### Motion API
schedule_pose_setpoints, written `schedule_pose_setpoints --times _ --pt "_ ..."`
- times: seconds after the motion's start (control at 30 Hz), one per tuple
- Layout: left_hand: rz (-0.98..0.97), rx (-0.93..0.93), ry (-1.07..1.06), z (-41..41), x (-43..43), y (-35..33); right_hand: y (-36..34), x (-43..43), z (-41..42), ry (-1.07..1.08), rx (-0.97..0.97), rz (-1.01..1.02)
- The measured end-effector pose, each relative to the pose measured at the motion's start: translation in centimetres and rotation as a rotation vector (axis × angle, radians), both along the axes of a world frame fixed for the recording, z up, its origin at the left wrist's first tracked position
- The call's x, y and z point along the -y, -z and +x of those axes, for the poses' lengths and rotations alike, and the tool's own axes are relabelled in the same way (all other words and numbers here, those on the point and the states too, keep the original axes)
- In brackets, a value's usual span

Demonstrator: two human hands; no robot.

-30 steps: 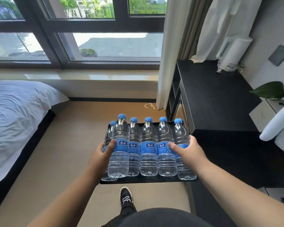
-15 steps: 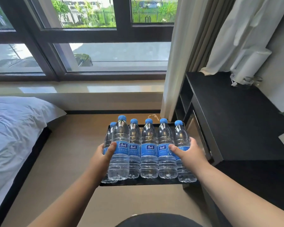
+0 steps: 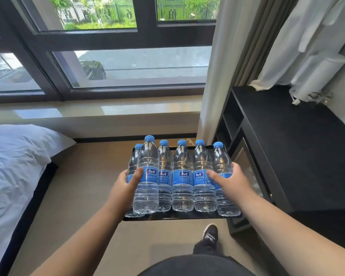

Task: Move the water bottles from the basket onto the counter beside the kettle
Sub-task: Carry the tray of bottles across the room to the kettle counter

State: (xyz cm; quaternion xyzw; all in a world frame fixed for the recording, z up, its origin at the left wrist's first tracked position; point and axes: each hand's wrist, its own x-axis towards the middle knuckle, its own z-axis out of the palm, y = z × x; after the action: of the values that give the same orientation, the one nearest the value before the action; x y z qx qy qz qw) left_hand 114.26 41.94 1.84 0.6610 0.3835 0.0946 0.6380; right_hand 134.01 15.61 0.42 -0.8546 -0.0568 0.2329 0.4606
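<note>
A row of six blue-capped water bottles (image 3: 182, 176) is clamped from the left by the left hand (image 3: 125, 184) and from the right by the right hand (image 3: 230, 181). The bottles are carried upright on a black tray (image 3: 175, 217) above the floor, left of the black desk (image 3: 299, 148).

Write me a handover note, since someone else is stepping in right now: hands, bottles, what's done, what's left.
Left hand: clasped on the left end of the row of water bottles.
Right hand: clasped on the right end of the row.
Six bottles stand upright on a black tray, carried above the floor, next to the dark counter.
Done: no bottle is on the counter yet.
Left: put all six on the counter by the kettle; no kettle is in view.
</note>
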Motion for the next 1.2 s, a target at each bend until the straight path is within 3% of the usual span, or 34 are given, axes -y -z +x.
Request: schedule_pose_setpoints --times 0.53,0.93,1.2 --pt "0.046 -0.053 0.010 14.5 -4.0 1.0 1.5 -3.5 14.1 0.032 -0.050 0.014" --pt "0.128 -0.075 0.129 32.3 -0.3 1.6 0.7 2.4 29.7 0.109 -0.059 -0.036" --pt "0.204 -0.091 0.277 42.5 1.7 1.6 1.0 6.1 35.5 0.247 -0.096 -0.009"
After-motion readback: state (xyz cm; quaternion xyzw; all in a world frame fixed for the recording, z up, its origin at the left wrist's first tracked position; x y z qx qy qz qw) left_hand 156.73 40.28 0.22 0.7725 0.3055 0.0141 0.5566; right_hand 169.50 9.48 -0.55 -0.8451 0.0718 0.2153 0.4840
